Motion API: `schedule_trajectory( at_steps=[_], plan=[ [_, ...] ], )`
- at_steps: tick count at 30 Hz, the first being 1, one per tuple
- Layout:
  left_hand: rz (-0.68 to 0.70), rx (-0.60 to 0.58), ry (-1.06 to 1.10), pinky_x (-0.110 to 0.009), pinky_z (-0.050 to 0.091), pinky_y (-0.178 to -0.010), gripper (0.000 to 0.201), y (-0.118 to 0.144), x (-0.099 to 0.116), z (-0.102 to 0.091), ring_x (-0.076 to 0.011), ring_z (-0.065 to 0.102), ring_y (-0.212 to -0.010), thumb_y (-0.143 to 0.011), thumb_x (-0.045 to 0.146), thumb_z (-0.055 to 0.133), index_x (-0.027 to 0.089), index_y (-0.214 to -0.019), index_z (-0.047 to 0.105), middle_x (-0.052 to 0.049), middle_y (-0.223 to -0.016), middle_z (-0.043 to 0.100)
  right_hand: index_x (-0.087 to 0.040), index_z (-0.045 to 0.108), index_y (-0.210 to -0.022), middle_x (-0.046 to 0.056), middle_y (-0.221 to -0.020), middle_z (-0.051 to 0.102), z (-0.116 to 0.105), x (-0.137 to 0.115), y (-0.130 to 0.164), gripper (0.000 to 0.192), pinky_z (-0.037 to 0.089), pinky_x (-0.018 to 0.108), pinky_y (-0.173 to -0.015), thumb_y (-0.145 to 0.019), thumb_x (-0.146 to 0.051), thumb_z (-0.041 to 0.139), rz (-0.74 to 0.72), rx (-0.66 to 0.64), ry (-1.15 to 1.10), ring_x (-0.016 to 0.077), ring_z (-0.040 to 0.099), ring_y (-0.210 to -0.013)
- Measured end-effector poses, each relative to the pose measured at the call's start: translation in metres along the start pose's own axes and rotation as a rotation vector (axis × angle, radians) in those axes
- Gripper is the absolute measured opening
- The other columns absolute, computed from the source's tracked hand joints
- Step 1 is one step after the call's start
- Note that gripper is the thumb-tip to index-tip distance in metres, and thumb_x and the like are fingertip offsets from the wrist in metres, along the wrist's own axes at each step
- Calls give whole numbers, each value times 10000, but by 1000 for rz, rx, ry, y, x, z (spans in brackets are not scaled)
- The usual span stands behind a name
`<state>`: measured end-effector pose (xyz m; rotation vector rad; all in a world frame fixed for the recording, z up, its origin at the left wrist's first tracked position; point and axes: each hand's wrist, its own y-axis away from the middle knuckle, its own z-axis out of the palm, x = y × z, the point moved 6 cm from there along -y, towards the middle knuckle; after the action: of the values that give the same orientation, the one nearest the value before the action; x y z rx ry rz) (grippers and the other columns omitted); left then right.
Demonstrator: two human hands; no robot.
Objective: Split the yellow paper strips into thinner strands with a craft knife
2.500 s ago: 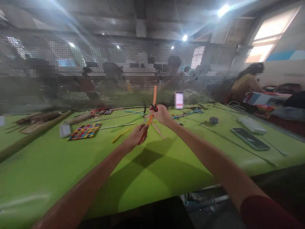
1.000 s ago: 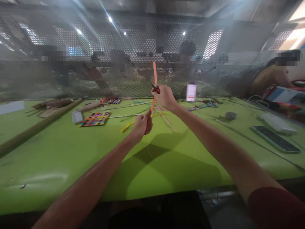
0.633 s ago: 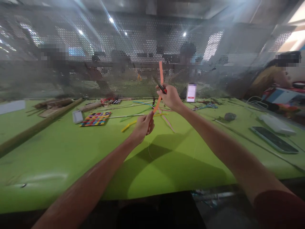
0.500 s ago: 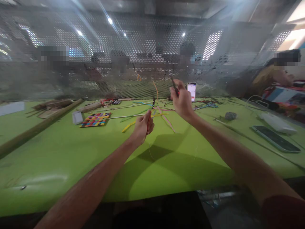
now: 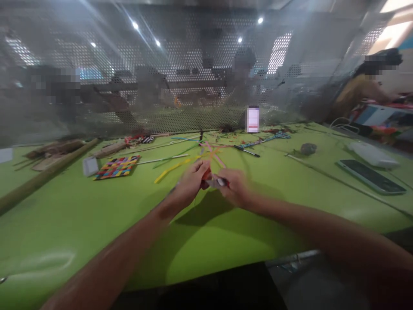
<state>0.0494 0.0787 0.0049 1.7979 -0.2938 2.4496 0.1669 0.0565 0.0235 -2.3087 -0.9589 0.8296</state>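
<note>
My left hand (image 5: 192, 178) is closed round an orange-red strip (image 5: 206, 171) over the middle of the green table. Close against it on the right, my right hand (image 5: 237, 187), smeared by motion, grips a knife (image 5: 214, 183) with a pale blade and some red at the handle. The blade meets the strip at my left fingers; the exact contact is blurred. Just beyond the hands lie coloured strips, among them a yellow strip (image 5: 172, 168) and a pink strip (image 5: 220, 161). A black pen (image 5: 247, 150) rests behind my right hand.
On the green table (image 5: 97, 228), a woven multicoloured mat (image 5: 118, 167) and a bamboo pole (image 5: 48, 172) lie left. A phone (image 5: 371, 176), a white case (image 5: 372, 155) and a grey stone-like lump (image 5: 309, 149) lie right. A lit phone (image 5: 253, 119) leans against the perforated metal screen (image 5: 180, 116).
My right hand has come down and inward with the knife, from raised near the screen to beside my left hand. The pen is now uncovered. The view has shifted slightly.
</note>
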Motion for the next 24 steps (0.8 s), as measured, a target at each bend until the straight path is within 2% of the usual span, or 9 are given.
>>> schedule_trajectory(
  at_steps=[4, 8, 13, 16, 18, 20, 24],
  plan=[
    [-8, -111, 40, -193, 428, -471, 247, 1, 2, 4, -75, 510, -520, -810, 352, 744, 158, -803, 592, 41, -651, 547, -175, 410, -621, -16, -570, 387, -8, 30, -2, 377, 236, 241, -535, -951, -349, 461, 175, 67, -153, 98, 326, -537],
    [48, -108, 91, -195, 498, -582, 269, 3, 13, 4, -87, 586, -652, -740, 272, 810, 160, -927, 653, 14, -772, 634, -187, 389, -634, -17, -593, 384, -11, 29, -5, 338, 234, 240, -520, -913, -344, 497, 205, 37, -229, 104, 339, -547],
    [36, -96, 125, -194, 537, -718, 394, 4, 19, 2, -85, 645, -724, -644, 138, 863, 179, -997, 695, -1, -864, 715, -188, 357, -617, -6, -599, 429, -24, 17, -5, 255, 233, 251, -540, -802, -196, 531, 153, 63, -83, 115, 357, -562],
    [25, -109, 128, -203, 549, -723, 313, 5, 18, 3, -99, 664, -707, -596, 128, 886, 148, -861, 722, -8, -785, 727, -178, 380, -582, 7, -588, 470, -26, 15, -6, 252, 217, 259, -551, -775, -166, 542, 118, 42, 30, 118, 360, -559],
    [41, -122, 64, -214, 554, -704, 214, 6, 17, 4, -111, 670, -696, -638, 168, 873, 136, -782, 718, -22, -750, 731, -172, 440, -584, 15, -599, 511, -23, 12, -7, 221, 234, 259, -566, -780, -140, 538, 71, 6, 65, 121, 383, -568],
    [64, -138, -15, -225, 559, -680, 154, 6, 16, 6, -118, 669, -686, -717, 230, 832, 143, -781, 721, -29, -746, 735, -176, 497, -608, 21, -627, 549, -21, 8, -7, 209, 270, 259, -590, -806, -114, 521, 2, 0, 41, 128, 419, -588],
    [76, -194, -82, -257, 570, -615, 167, 7, 13, 7, -132, 658, -628, -804, 309, 761, 145, -781, 734, -44, -728, 726, -182, 559, -641, 19, -657, 581, -22, 2, -6, 219, 312, 256, -621, -844, -104, 536, -84, 17, -23, 137, 464, -619]
  ],
)
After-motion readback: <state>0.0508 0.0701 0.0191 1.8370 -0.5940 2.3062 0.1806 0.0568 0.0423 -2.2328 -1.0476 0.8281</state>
